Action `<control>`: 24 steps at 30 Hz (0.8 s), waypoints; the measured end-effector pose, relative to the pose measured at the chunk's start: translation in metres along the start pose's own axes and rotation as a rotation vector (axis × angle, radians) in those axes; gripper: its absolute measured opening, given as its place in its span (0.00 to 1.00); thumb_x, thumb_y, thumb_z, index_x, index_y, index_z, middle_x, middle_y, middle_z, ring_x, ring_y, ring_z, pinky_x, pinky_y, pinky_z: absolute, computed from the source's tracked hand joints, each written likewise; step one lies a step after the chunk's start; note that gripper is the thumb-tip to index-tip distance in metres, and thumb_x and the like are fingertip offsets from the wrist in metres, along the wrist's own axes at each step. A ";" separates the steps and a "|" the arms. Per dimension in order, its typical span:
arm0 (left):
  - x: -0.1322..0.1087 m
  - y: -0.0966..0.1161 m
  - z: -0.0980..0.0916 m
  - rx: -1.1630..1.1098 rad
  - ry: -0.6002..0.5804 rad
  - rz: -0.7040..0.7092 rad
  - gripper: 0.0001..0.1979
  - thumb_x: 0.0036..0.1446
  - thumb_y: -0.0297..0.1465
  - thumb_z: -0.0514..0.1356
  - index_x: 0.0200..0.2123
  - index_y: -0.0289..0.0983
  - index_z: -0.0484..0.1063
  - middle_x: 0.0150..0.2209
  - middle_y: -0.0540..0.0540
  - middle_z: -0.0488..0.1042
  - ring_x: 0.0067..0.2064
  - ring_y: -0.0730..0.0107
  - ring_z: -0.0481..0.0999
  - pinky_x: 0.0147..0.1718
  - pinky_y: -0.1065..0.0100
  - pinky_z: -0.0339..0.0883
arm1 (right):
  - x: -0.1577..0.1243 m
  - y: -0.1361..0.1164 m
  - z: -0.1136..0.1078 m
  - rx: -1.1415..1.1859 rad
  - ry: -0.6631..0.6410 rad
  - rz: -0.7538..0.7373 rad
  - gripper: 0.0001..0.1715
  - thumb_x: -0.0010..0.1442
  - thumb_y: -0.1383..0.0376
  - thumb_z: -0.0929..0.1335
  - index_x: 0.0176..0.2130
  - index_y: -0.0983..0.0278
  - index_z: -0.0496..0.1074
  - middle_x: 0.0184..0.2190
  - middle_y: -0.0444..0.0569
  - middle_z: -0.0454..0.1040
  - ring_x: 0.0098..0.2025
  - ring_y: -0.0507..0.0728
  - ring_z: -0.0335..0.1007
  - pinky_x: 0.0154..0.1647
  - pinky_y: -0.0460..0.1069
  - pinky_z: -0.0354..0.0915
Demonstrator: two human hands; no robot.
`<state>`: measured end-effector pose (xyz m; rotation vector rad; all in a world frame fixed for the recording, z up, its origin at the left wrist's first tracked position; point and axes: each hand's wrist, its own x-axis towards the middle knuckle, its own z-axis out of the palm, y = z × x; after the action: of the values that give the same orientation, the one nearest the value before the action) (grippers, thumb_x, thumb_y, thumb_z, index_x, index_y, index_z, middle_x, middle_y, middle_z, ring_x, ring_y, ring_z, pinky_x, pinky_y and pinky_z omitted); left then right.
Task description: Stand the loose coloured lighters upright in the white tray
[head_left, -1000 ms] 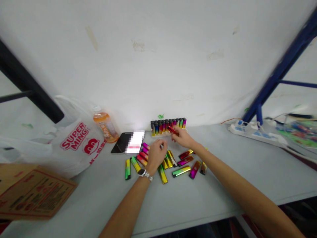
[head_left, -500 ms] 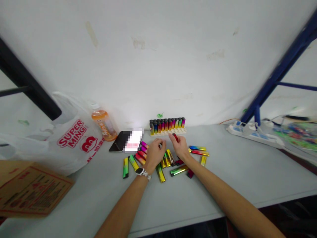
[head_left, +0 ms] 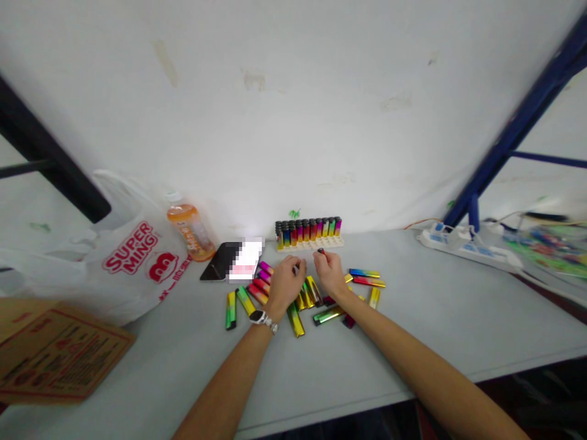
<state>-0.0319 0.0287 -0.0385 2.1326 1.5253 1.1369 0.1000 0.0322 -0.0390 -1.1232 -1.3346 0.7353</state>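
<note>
A cream tray (head_left: 331,243) near the wall holds a row of upright coloured lighters (head_left: 308,229). In front of it, several loose lighters (head_left: 298,305) lie scattered on the grey table (head_left: 413,336). My right hand (head_left: 330,275) is closed on a red lighter (head_left: 321,251), held upright just in front of the tray. My left hand (head_left: 285,286), with a watch on its wrist, rests curled over the loose pile; whether its fingers hold one is hidden.
A phone (head_left: 233,261) lies left of the pile. Further left stand an orange drink bottle (head_left: 190,231), a white plastic bag (head_left: 119,263) and a cardboard box (head_left: 50,354). A power strip (head_left: 463,250) and a blue frame post (head_left: 504,140) are at the right.
My right hand drew back from the tray row toward me with the red lighter and turned it upright. Two lighters at the right, earlier covered, now show. The left hand stayed put.
</note>
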 end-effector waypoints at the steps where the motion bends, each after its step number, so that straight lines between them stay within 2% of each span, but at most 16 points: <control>1: 0.000 0.001 0.000 0.001 -0.002 -0.008 0.16 0.63 0.35 0.51 0.24 0.37 0.65 0.26 0.50 0.68 0.29 0.71 0.66 0.30 0.69 0.55 | 0.000 0.001 0.000 0.000 0.000 -0.002 0.20 0.57 0.54 0.61 0.20 0.62 0.55 0.17 0.39 0.53 0.22 0.49 0.48 0.23 0.47 0.46; 7: 0.000 0.004 -0.003 0.005 -0.011 -0.018 0.16 0.63 0.35 0.51 0.23 0.37 0.65 0.26 0.50 0.68 0.29 0.71 0.66 0.30 0.69 0.55 | 0.000 0.001 0.000 -0.007 0.006 -0.003 0.21 0.58 0.54 0.61 0.20 0.62 0.56 0.17 0.39 0.53 0.22 0.49 0.48 0.23 0.47 0.47; 16: 0.000 0.003 -0.002 0.011 -0.004 0.000 0.17 0.64 0.36 0.51 0.23 0.38 0.63 0.26 0.50 0.67 0.28 0.72 0.66 0.29 0.69 0.56 | -0.003 -0.007 -0.004 -0.028 -0.037 -0.027 0.29 0.61 0.46 0.62 0.20 0.62 0.56 0.17 0.39 0.52 0.22 0.49 0.48 0.24 0.46 0.47; 24: 0.000 0.001 -0.001 0.019 -0.008 0.013 0.16 0.64 0.35 0.51 0.24 0.37 0.66 0.26 0.50 0.68 0.29 0.71 0.67 0.30 0.69 0.56 | 0.000 -0.002 -0.001 -0.026 -0.011 -0.014 0.23 0.59 0.52 0.61 0.19 0.62 0.57 0.17 0.39 0.53 0.22 0.49 0.48 0.23 0.47 0.46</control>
<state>-0.0322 0.0285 -0.0376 2.1600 1.5262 1.1215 0.1008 0.0311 -0.0371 -1.1313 -1.3635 0.7169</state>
